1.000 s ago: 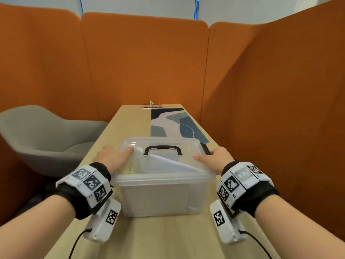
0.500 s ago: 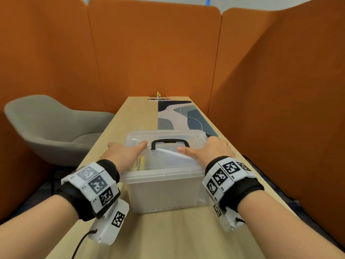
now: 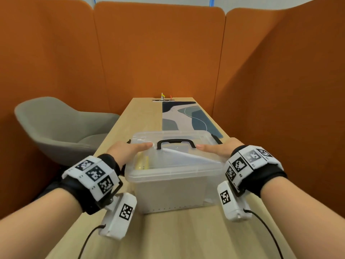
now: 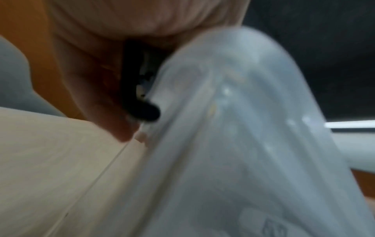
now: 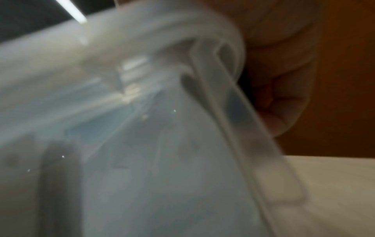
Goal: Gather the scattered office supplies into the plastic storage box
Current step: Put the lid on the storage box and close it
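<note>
The clear plastic storage box (image 3: 173,189) stands on the wooden table (image 3: 177,236) with its lid on and its black handle (image 3: 176,142) lying flat. Inside show a yellow item (image 3: 142,163) and a white sheet (image 3: 183,157). My left hand (image 3: 128,148) grips the box's left edge, thumb flat on the lid. In the left wrist view its fingers (image 4: 113,112) reach down beside a black latch (image 4: 140,102). My right hand (image 3: 220,148) grips the right edge the same way. Its fingers (image 5: 284,104) curl beside the translucent side latch (image 5: 243,120).
A patterned desk mat (image 3: 186,116) lies beyond the box, and a socket plate (image 3: 163,99) sits at the table's far end. A grey chair (image 3: 61,128) stands to the left. Orange padded partitions (image 3: 280,90) close in the back and right.
Both thumbs have slid inward over the lid toward the black handle. The box has stayed in place, and the head view has shifted slightly.
</note>
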Action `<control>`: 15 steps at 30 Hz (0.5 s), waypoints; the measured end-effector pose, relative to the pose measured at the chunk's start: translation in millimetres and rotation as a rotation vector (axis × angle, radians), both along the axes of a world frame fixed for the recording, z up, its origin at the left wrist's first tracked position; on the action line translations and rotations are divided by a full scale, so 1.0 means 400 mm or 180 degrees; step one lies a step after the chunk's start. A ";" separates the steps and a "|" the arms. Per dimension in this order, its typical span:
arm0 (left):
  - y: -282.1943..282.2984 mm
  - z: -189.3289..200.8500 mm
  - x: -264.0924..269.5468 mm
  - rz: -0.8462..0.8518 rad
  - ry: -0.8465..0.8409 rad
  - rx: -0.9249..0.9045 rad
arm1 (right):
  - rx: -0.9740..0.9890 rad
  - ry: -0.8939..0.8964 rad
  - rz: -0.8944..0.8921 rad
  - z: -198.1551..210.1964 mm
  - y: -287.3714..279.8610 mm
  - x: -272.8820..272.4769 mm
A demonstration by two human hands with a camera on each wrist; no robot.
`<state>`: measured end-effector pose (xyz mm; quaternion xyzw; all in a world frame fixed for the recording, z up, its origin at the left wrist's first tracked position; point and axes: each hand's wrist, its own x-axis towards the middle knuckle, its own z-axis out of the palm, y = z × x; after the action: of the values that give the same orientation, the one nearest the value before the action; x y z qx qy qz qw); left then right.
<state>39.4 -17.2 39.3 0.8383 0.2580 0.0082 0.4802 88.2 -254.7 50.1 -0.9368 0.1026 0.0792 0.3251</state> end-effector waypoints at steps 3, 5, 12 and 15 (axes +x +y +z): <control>0.009 0.051 -0.016 -0.0093 0.0370 -0.0350 | -0.0083 0.0075 -0.0007 0.017 0.007 0.003; 0.008 0.067 -0.024 -0.0148 0.0475 -0.0335 | -0.0118 0.0032 -0.0025 0.020 0.020 0.009; 0.006 0.061 0.001 -0.0172 0.0342 0.0365 | -0.0467 -0.0458 -0.0094 -0.011 0.059 -0.001; 0.004 0.062 0.006 -0.0194 0.0275 0.0607 | -0.0478 -0.0590 -0.0032 -0.018 0.066 -0.012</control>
<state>41.6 -15.8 64.3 0.8872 0.2509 -0.0180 0.3867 83.2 -228.3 42.9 -0.9613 0.0825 -0.0172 0.2624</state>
